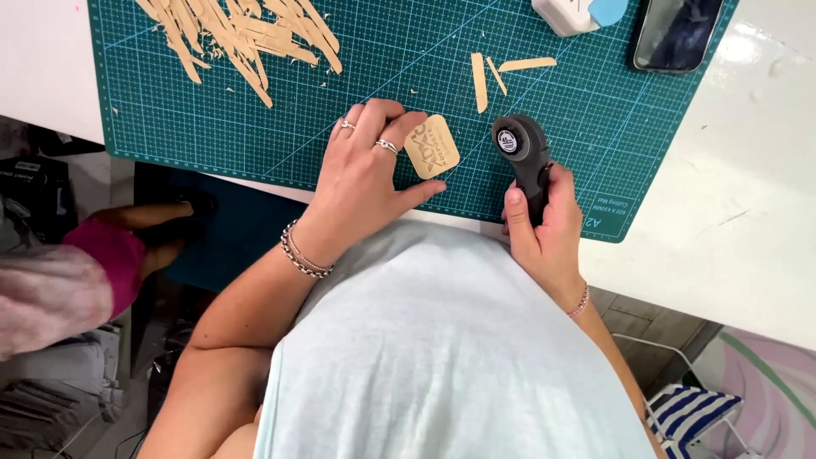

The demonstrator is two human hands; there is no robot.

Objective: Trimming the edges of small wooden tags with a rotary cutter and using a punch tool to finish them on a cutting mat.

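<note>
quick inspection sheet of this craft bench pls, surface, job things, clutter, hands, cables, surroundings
surface: green cutting mat on a white table
job's things: small tan card with rounded corners; dark rotary cutter
clutter: heap of tan strips top left, three loose strips, phone, white-and-blue tool
hands: left hand pins the card; right hand grips the cutter handle
cables: nothing seen
surroundings: striped blue-white item on the floor, pink fabric at left
</note>
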